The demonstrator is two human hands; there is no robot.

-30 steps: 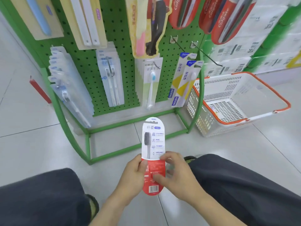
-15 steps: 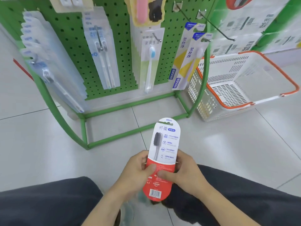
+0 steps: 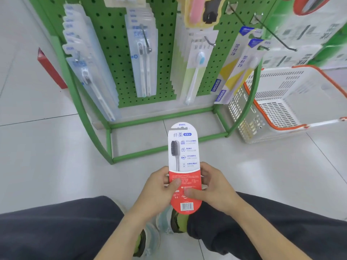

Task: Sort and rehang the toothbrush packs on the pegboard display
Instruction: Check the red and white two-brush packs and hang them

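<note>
Low in the centre of the frame, the left hand [image 3: 159,186] and right hand [image 3: 216,188] pinch a red-and-white toothbrush pack [image 3: 183,162] upright over pale floor tiles [image 3: 47,166]. The green pegboard [image 3: 165,53] fills the upper middle, with a white basket [image 3: 293,102] at the right.

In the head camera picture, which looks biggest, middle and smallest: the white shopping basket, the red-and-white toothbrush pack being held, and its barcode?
1. White shopping basket
2. Red-and-white toothbrush pack, though it sits nearer the camera, which flatters it
3. Barcode
</note>
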